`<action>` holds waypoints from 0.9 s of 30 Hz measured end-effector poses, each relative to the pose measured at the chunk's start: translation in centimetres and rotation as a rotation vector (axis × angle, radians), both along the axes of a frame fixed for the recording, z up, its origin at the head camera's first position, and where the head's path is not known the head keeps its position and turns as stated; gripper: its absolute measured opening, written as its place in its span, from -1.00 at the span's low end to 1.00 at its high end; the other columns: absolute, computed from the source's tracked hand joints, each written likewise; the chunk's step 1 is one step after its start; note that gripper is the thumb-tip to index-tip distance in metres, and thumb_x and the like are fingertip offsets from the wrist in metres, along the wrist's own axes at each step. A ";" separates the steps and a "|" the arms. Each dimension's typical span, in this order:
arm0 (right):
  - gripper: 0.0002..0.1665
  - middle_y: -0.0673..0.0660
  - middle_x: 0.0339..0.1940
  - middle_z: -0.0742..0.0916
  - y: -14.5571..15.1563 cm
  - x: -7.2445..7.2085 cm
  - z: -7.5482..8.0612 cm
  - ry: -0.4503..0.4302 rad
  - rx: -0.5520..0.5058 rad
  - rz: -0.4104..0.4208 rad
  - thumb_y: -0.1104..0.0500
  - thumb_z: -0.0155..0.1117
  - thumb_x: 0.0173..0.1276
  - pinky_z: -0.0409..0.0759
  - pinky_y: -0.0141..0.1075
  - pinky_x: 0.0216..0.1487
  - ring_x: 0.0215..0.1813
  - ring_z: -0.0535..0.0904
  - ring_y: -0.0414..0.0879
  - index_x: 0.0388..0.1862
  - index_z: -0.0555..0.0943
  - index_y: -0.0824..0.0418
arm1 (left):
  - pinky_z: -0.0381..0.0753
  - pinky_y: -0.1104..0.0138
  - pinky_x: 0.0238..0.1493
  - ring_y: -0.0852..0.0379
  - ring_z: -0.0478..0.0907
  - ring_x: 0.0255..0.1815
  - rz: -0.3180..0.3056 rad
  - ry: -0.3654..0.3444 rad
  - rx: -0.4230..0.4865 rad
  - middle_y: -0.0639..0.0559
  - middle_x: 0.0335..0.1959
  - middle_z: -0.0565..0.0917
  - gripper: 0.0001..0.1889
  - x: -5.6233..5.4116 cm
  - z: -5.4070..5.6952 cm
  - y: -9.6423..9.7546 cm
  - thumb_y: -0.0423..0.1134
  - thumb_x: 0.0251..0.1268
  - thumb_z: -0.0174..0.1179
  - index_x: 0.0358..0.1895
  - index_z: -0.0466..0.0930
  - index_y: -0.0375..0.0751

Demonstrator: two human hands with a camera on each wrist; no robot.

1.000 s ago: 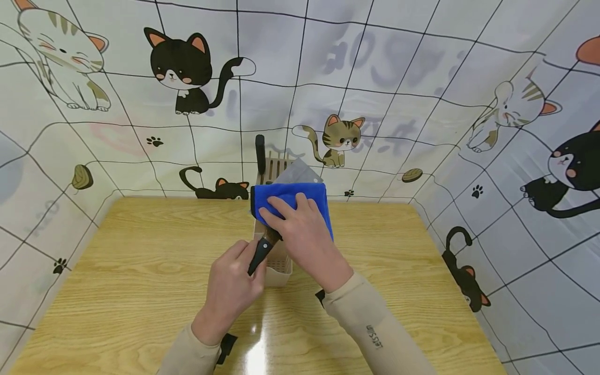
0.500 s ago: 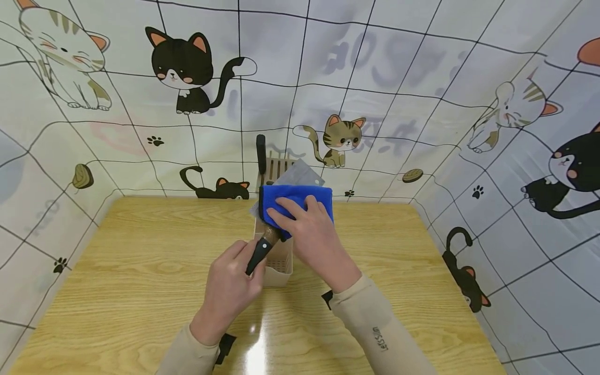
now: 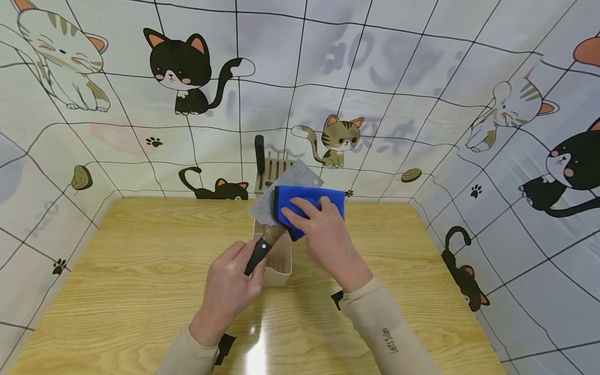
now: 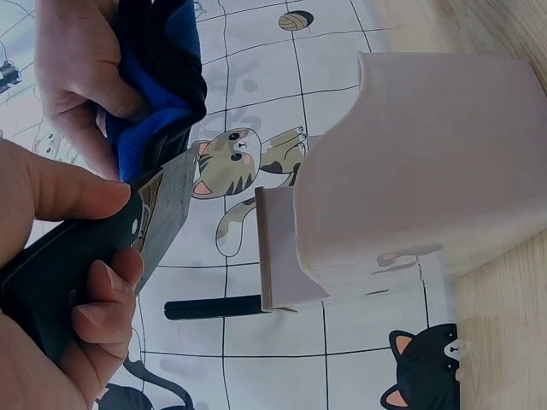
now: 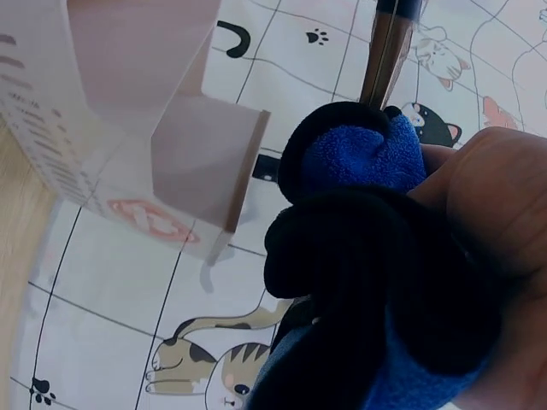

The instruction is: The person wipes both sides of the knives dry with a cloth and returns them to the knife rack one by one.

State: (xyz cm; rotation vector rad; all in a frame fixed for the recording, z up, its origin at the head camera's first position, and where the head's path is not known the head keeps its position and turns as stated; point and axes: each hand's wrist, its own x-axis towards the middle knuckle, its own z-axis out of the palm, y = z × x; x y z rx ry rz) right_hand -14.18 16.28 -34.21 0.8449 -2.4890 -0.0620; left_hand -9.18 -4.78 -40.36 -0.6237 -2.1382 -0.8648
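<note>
My left hand (image 3: 232, 284) grips the black riveted handle (image 3: 259, 255) of a cleaver, its thumb lying along the handle in the left wrist view. The broad grey blade (image 3: 300, 174) slants up and to the right in the head view. A blue cloth (image 3: 288, 195) with black edging is folded over the blade's right part and covers it. My right hand (image 3: 328, 237) holds that cloth against the blade, fingers spread on top. In the right wrist view, the bunched cloth (image 5: 350, 158) hides most of the blade.
Beneath the cleaver stands a beige plastic knife holder (image 3: 275, 279) with a slotted back. Another black-handled utensil (image 3: 260, 154) sticks up from its rear left. The wooden table (image 3: 150, 260) is bounded by a cat-print sheet (image 3: 272, 47) at the back and both sides.
My right hand and the cloth have slid to the right along the blade, uncovering more of its left part near the handle. The left hand and cleaver have hardly moved.
</note>
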 end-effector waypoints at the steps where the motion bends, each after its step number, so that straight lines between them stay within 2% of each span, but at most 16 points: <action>1: -0.25 0.13 0.28 0.68 0.2 0.0 0.0 0.000 -0.003 -0.005 0.48 0.43 0.13 0.48 -0.13 -0.19 -0.12 0.54 0.17 0.28 0.70 -0.03 | 0.30 0.50 -0.65 0.27 0.33 -0.62 0.000 0.000 0.001 -0.01 -0.51 0.58 -0.75 0.0 0.0 0.0 -0.47 0.07 0.38 -0.14 0.75 -0.44; 8: -0.24 0.16 0.28 0.69 1.2 -0.5 0.1 0.003 -0.002 -0.046 0.47 0.49 0.08 0.48 -0.14 -0.26 -0.19 0.51 0.17 0.28 0.70 0.00 | 0.28 0.50 -0.64 0.27 0.31 -0.62 -0.006 0.004 0.001 -0.02 -0.51 0.57 -0.74 0.0 0.1 -0.1 -0.48 0.06 0.38 -0.11 0.75 -0.44; 16: -0.22 0.20 0.28 0.68 2.3 -1.6 0.2 0.001 -0.031 -0.082 0.53 0.38 0.07 0.34 -0.17 -0.34 -0.30 0.41 0.13 0.29 0.70 0.04 | 0.24 0.51 -0.65 0.28 0.28 -0.63 -0.015 0.017 0.012 0.00 -0.54 0.55 -0.74 -0.2 0.3 -0.1 -0.49 0.08 0.37 -0.11 0.75 -0.42; 21: -0.26 0.22 0.26 0.69 2.8 -2.3 0.3 0.012 -0.070 -0.089 0.55 0.30 0.14 0.38 -0.13 -0.30 -0.21 0.51 0.20 0.28 0.70 0.07 | 0.27 0.51 -0.65 0.27 0.31 -0.63 -0.014 0.020 0.015 -0.02 -0.53 0.56 -0.76 -0.3 0.2 -0.1 -0.48 0.10 0.37 -0.12 0.75 -0.42; 27: -0.30 0.25 0.27 0.68 2.8 -3.1 0.5 0.005 -0.123 -0.111 0.56 0.19 0.23 0.43 -0.07 -0.17 0.00 0.59 0.28 0.31 0.67 0.12 | 0.32 0.46 -0.65 0.23 0.35 -0.62 -0.002 0.027 0.013 -0.04 -0.52 0.58 -0.77 -0.6 0.3 -0.1 -0.48 0.10 0.37 -0.14 0.74 -0.44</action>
